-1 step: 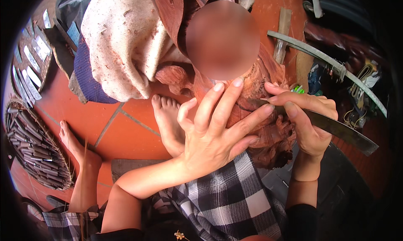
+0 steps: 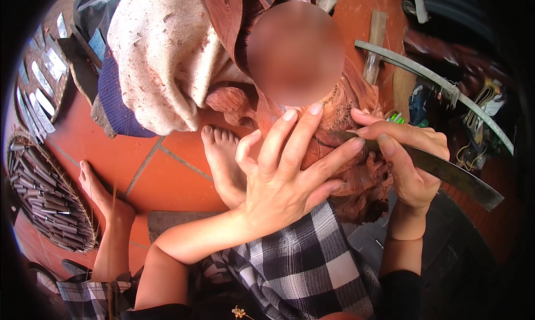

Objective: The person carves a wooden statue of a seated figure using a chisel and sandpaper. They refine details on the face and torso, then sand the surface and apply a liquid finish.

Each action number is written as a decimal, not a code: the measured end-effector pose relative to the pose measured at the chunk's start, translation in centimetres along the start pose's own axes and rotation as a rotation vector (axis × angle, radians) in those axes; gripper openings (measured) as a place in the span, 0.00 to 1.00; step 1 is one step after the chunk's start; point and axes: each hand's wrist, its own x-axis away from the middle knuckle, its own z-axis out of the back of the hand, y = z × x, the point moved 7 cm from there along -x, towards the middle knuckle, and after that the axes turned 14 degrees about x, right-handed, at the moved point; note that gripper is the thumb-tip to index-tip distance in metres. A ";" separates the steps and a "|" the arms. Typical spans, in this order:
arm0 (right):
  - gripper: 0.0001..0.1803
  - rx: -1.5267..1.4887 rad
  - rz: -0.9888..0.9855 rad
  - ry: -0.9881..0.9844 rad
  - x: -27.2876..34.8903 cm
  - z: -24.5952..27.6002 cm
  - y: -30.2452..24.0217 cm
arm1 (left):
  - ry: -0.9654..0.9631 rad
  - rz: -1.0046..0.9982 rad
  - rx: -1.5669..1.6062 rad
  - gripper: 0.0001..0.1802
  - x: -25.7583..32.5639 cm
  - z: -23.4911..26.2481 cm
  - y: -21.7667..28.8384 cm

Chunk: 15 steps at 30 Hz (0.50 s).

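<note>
The left hand (image 2: 284,178) lies spread, fingers wide and clasping nothing, on the reddish wood carving (image 2: 356,169) propped above the checked cloth (image 2: 317,253), while just beside it the right hand (image 2: 409,161) pinches a long carving blade (image 2: 451,172), tip touching the wood.

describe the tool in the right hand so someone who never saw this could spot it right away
Start at the reddish-brown wood carving at centre, steadied by the left hand. Just to its right, the right hand pinches a long, flat, dark metal blade. Unlike the pale curved strip behind, its tip touches the carving and its far end juts right.
</note>
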 end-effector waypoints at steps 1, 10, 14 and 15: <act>0.07 0.022 -0.002 0.013 -0.1 0.1 -0.1 | -0.002 0.007 0.004 0.25 0.0 0.0 0.0; 0.07 -0.047 0.046 -0.052 -0.5 0.1 0.5 | -0.018 0.005 0.032 0.26 -0.1 0.1 -0.1; 0.07 -0.009 0.013 -0.013 -0.2 0.0 0.4 | 0.001 0.001 -0.001 0.26 0.0 0.0 -0.2; 0.07 -0.004 0.019 -0.007 0.1 0.0 0.5 | 0.004 0.006 0.000 0.26 -0.1 0.0 -0.2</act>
